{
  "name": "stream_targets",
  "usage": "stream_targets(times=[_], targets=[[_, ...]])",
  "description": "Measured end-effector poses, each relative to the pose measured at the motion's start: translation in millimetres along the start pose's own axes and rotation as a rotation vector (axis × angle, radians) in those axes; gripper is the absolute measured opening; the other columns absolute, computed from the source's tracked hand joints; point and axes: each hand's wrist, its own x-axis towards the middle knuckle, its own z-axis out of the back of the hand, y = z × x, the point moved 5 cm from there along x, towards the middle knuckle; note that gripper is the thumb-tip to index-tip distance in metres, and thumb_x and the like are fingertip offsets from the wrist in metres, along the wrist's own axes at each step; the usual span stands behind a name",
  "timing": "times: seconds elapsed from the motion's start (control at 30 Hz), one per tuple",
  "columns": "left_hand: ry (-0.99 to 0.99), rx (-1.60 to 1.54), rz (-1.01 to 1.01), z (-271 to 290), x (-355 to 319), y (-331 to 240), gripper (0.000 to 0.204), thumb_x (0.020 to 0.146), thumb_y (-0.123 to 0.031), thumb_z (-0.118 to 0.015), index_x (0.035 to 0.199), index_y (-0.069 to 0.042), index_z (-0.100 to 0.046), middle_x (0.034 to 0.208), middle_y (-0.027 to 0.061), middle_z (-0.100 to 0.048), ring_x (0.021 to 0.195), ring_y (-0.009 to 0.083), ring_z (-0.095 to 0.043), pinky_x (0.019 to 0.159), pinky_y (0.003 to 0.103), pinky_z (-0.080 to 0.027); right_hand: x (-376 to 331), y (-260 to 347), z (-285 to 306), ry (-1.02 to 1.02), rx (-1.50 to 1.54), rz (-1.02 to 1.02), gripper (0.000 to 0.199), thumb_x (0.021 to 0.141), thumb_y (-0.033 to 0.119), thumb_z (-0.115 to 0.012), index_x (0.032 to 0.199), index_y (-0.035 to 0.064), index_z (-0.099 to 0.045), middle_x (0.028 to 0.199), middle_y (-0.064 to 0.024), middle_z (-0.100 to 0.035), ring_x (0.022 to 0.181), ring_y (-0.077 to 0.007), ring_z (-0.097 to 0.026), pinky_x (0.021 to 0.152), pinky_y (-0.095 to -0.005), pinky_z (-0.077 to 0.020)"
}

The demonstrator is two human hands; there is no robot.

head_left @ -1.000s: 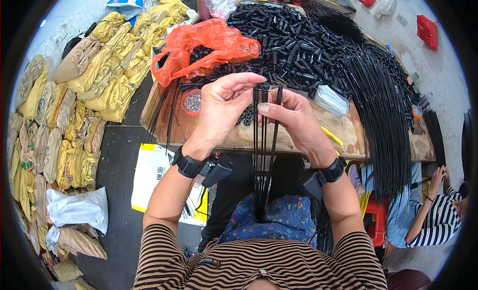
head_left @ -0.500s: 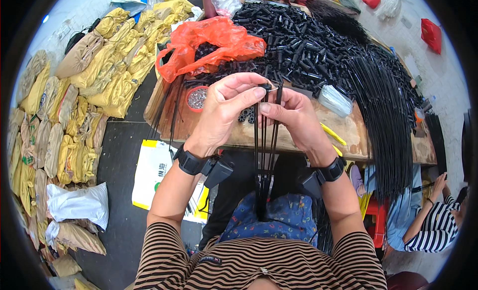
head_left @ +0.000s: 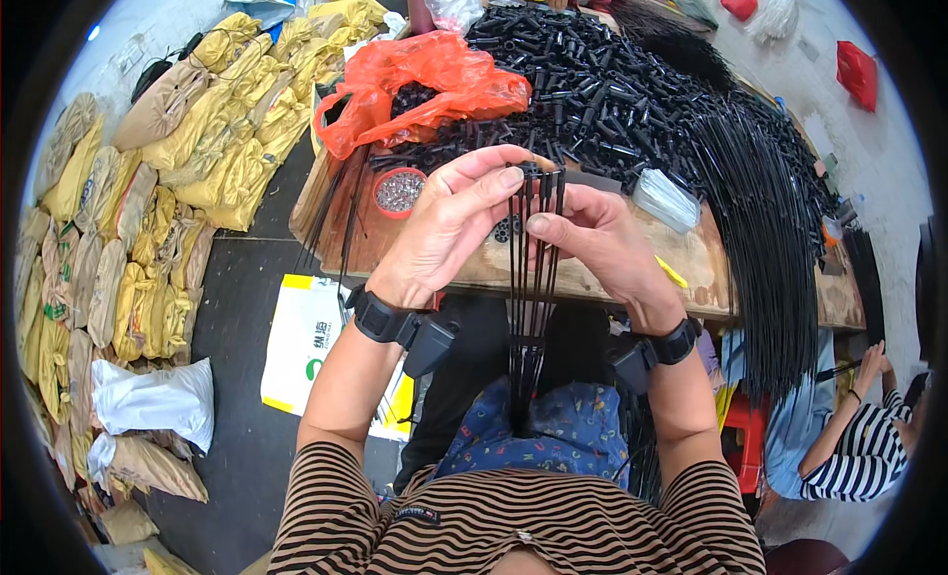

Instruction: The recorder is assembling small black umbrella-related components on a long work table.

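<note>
My left hand (head_left: pixel 449 224) and my right hand (head_left: pixel 597 241) are raised together over the front edge of the wooden table (head_left: pixel 494 269). Between them hangs a bunch of thin black rods (head_left: pixel 528 318), reaching down to my lap. The right hand grips the rods near their tops. Left thumb and fingers pinch at the top ends, where a small black piece sits; its exact shape is too small to tell. Both wrists wear black bands.
A heap of short black tubes (head_left: pixel 602 81) and an orange plastic bag (head_left: pixel 425 81) cover the table, with a small red dish (head_left: pixel 398 191). Long black rods (head_left: pixel 760 239) hang off the right edge. Yellow sacks (head_left: pixel 197 140) line the left floor. Another person (head_left: pixel 859 427) sits at lower right.
Both hands have stayed together at the rod tops; the left fingers have shifted slightly at the top ends. The bunch hangs as before.
</note>
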Motion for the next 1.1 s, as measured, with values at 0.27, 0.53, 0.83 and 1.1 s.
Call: stream_targets(times=[0.27,0.53,0.83,1.1], targets=[[0.030,-0.137,0.016,11.8,2.7,10.9,0.037,0.087,-0.007,-0.063,0.122,0.001,-0.055,0.109,0.0113,-0.063,0.104,0.0203,-0.060,0.096,0.035,-0.046,2.7,-7.8,3.2,-0.033,0.066,-0.052,0.009,0.085,0.014,-0.071,0.087,0.0063,-0.066,0.076,0.0028,-0.063,0.066,-0.0032,-0.056,0.058,-0.0200,-0.0458],[0.159,-0.309,0.096,9.5,4.3,15.6,0.043,0.085,-0.008,-0.065,0.126,0.000,-0.053,0.110,0.0109,-0.064,0.103,0.0206,-0.061,0.095,0.035,-0.046,4.7,-13.8,-0.2,0.018,0.141,-0.094,0.011,0.084,0.015,-0.072,0.084,0.0077,-0.064,0.072,0.0035,-0.061,0.060,-0.0038,-0.056,0.053,-0.0182,-0.0426],[-0.064,0.576,0.026,-2.3,5.3,-15.7,0.031,0.087,-0.010,-0.066,0.117,0.000,-0.062,0.100,0.0042,-0.068,0.089,0.0064,-0.060,0.081,0.023,-0.048,0.6,-8.1,-7.2,-0.210,-0.101,0.042,0.014,0.087,0.017,-0.068,0.084,0.0035,-0.064,0.071,0.0054,-0.056,0.065,-0.0018,-0.052,0.056,-0.0190,-0.0429],[-0.024,0.529,-0.015,-0.6,3.1,-17.3,0.034,0.088,-0.009,-0.065,0.119,0.002,-0.059,0.106,0.0094,-0.067,0.095,0.0113,-0.062,0.088,0.027,-0.049,-3.6,-4.1,4.2,-0.162,-0.295,0.019,0.021,0.089,0.020,-0.067,0.096,0.0005,-0.065,0.072,0.0039,-0.058,0.065,-0.0030,-0.054,0.058,-0.0209,-0.0472]])
